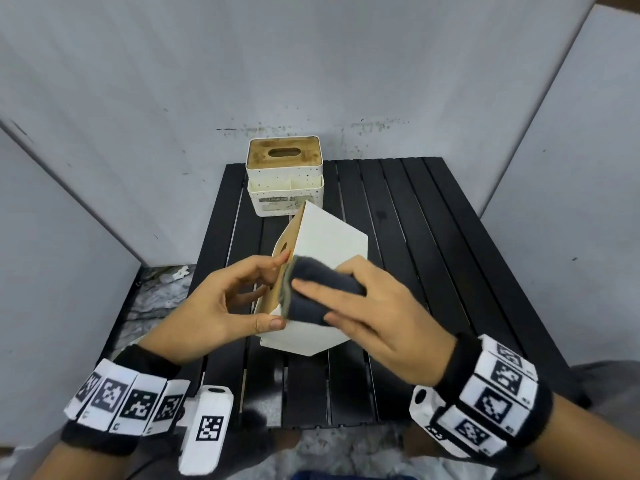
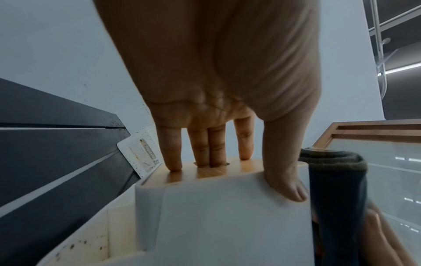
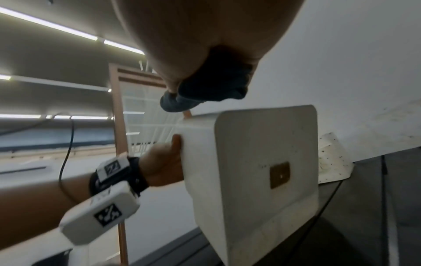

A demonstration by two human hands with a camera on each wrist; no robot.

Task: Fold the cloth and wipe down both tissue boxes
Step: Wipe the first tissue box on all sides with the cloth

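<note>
right now the left hand grips a tipped white tissue box mid-tabletop — the right hand clutches the folded dark cloth against it — second tissue box at the far edge.

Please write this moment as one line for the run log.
left hand: holds plain tissue box tilted | right hand: presses folded cloth on its side | speckled tissue box: at table rear

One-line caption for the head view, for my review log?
Left hand tilts a white wooden-lidded tissue box while right hand presses a folded dark grey cloth against it.
</note>
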